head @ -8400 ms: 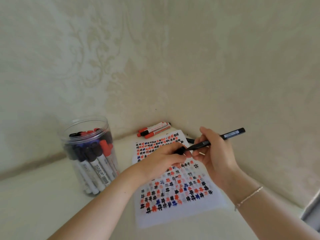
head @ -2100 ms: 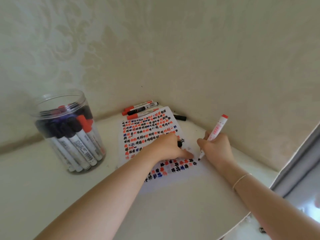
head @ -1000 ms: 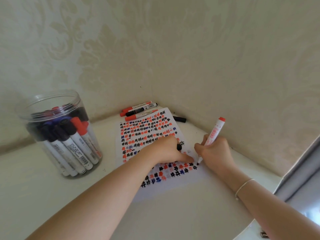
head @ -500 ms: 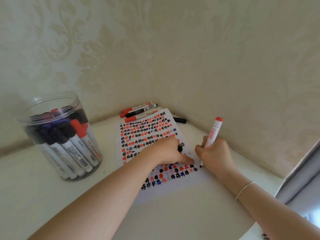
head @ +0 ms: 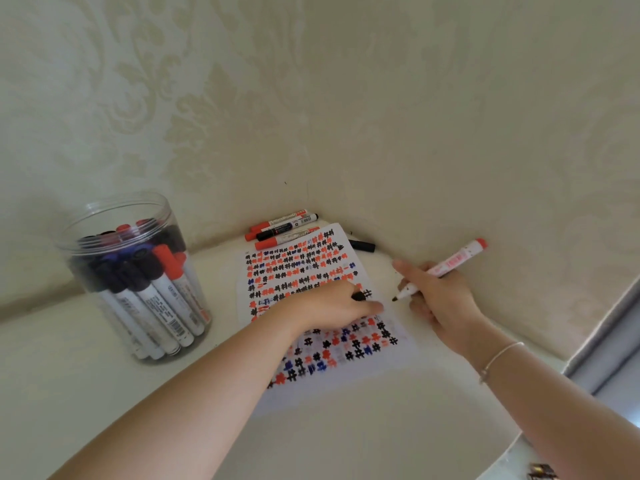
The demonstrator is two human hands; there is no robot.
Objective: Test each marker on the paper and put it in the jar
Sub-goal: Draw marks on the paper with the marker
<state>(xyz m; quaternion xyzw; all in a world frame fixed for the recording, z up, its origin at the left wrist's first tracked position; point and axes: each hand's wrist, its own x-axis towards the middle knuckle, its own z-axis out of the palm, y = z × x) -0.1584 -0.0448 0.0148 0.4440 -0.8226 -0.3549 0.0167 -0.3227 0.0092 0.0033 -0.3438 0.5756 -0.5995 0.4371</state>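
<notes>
A white paper (head: 367, 377) covered with rows of red, black and blue hash marks lies in the corner of a cream table. My left hand (head: 332, 306) rests on it and holds a black cap (head: 358, 295) in its curled fingers. My right hand (head: 440, 299) grips an uncapped white marker with a red end (head: 453, 263), its dark tip lifted just off the paper's right edge. A clear plastic jar (head: 135, 271) with several capped markers stands at the left.
Three markers (head: 282, 228), two red-capped and one black, lie by the wall behind the paper. A black cap or marker (head: 362, 244) lies in the corner. Patterned walls close in the back and right. The table edge runs at lower right.
My right hand has lifted the marker's tip off the paper and tilted the marker flatter, pointing left. My left hand stays on the paper with the cap.
</notes>
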